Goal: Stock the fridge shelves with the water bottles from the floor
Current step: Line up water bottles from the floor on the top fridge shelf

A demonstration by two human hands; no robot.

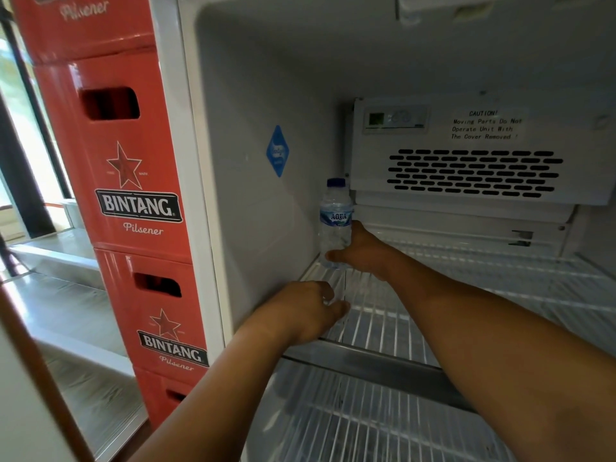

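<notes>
Starting far left of your grip: red Bintang crates [133, 181], not your job. Nearer, below-left of it, your left hand [300, 311] is by the wire shelf [466, 295] front edge, fingers curled; can't tell if it holds anything. At the grip itself, the Aqua water bottle [335, 221] stands upright in the shelf's back-left corner, your right hand [363, 251] wrapped round its lower half. Step, prob.: set-down of btl one. Next: let go w/o tipping it, then fetch more.
</notes>
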